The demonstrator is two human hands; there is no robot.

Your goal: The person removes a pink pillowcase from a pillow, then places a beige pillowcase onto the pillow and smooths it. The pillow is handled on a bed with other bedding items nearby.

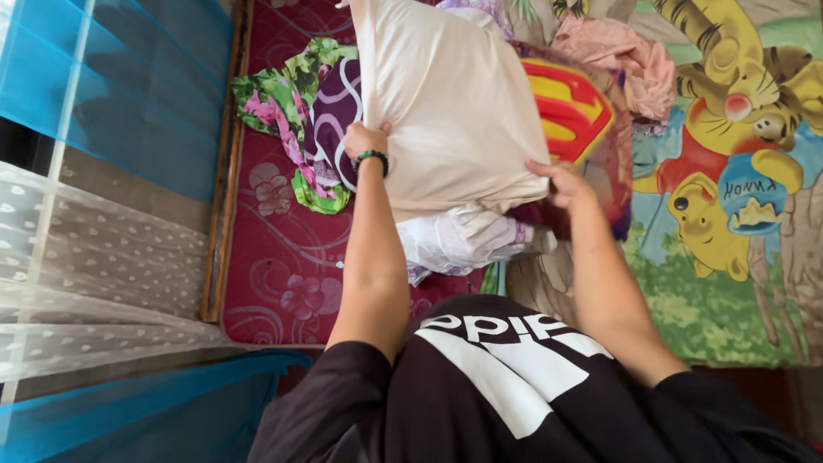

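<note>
Shirt: nearest me, my black T-shirt [514, 386] with a white print fills the bottom of the view.
Left hand: my left hand [364, 139], a dark bead bracelet [371, 157] at the wrist, is closed on the left edge of the cream pillow [454, 103].
Right hand: my right hand [561, 182] grips the pillow's lower right corner; I think the fingers curl underneath, but they are hidden.
Pillow: held up between both hands, above a white crumpled cloth [463, 240] on the bed.
Behind it: a dark red pillow with a red-and-yellow shield emblem [570, 107] shows just past the right edge.
Left: a green floral garment [283, 103] lies on the maroon patterned mattress [274, 274].
Right: a cartoon-print bedsheet [729, 171], with a pink crumpled cloth [626, 60] at its top.
Far left: blue mosquito netting [129, 86].
</note>
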